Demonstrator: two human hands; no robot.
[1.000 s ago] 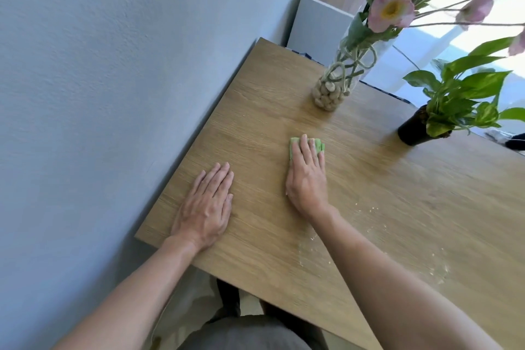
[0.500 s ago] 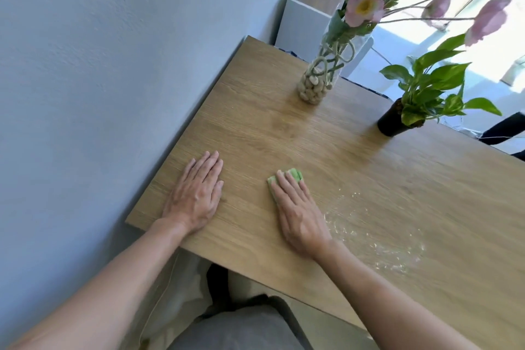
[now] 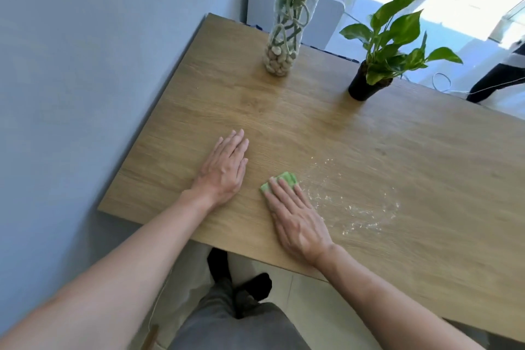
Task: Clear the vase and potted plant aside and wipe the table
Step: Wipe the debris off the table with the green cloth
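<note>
A clear glass vase (image 3: 282, 45) with pebbles, green stems and pink flowers stands near the far edge of the wooden table (image 3: 412, 150). To its right sits a leafy potted plant (image 3: 366, 85) in a black pot. My right hand (image 3: 298, 219) lies flat, fingers pressing a small green cloth (image 3: 281, 180) onto the table near its front edge. Only the cloth's far end shows beyond my fingertips. My left hand (image 3: 224, 170) rests palm down on the bare wood, to the left of the cloth, holding nothing. A wet patch (image 3: 355, 204) glistens just right of the cloth.
A grey wall (image 3: 85, 65) runs along the table's left side. A white cabinet (image 3: 295, 8) stands behind the vase. My legs and dark shoes (image 3: 241, 287) show under the front edge. A dark chair leg (image 3: 497, 79) stands at far right beyond the table.
My right hand has dragged the green cloth from mid-table back toward the front edge. The left hand stayed flat. The view shifted, so the vase and plant now appear closer to centre.
</note>
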